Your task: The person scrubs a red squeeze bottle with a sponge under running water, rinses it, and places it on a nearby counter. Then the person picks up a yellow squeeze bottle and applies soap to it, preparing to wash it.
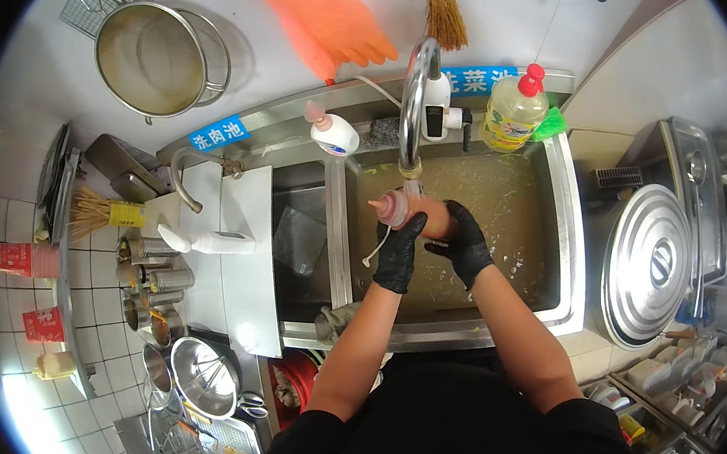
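A squeeze bottle (pixel 430 215), pinkish and lying on its side, is held over the filled right basin (pixel 458 262). Its pointed nozzle faces left, and a thin cap strap dangles from the neck. My left hand (pixel 399 247), in a black glove, grips the bottle near its collar. Around the bottle's base curls my right hand (pixel 467 243), also black-gloved. Directly above is the mouth of a curved chrome faucet (pixel 409 120); water appears to run from it onto the bottle. Murky water with green scraps fills the basin. The bottle's underside is hidden by my hands.
Behind the basin stand a white pump bottle (pixel 334 134), a steel-wool scrubber (pixel 382 135) and a dish soap bottle (pixel 512 113). A grey cloth (pixel 334 323) hangs over the front rim. At right is a large lidded pot (pixel 649 264); at left, a white spray bottle (pixel 211 242) lies on a board.
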`<move>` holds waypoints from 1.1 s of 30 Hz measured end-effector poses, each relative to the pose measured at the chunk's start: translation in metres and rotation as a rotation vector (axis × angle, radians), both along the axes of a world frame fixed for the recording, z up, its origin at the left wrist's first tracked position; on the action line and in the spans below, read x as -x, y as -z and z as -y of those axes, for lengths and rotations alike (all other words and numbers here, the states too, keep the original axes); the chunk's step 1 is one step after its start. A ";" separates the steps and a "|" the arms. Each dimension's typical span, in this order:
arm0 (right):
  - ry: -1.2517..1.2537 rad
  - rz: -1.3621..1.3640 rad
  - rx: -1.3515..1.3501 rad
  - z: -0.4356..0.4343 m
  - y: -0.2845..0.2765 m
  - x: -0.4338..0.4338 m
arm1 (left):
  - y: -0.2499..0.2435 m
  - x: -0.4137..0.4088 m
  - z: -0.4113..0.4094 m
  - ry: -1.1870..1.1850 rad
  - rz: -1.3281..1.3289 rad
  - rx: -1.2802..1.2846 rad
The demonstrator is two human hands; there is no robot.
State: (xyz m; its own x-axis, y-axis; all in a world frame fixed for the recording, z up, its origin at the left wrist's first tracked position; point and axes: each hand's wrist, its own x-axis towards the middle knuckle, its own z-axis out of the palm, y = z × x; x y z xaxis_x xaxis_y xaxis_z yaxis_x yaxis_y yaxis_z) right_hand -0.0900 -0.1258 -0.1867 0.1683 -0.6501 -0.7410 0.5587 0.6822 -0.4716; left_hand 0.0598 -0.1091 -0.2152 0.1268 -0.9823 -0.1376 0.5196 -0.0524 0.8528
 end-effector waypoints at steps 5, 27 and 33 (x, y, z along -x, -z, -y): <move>0.008 0.227 0.093 0.010 0.047 0.008 | -0.007 0.001 0.010 0.022 0.054 -0.007; 0.360 0.379 0.131 0.064 0.003 -0.083 | -0.038 -0.056 0.023 -0.520 0.166 0.020; 0.157 0.020 0.195 0.071 0.012 -0.080 | -0.041 -0.068 0.010 -0.464 0.203 0.052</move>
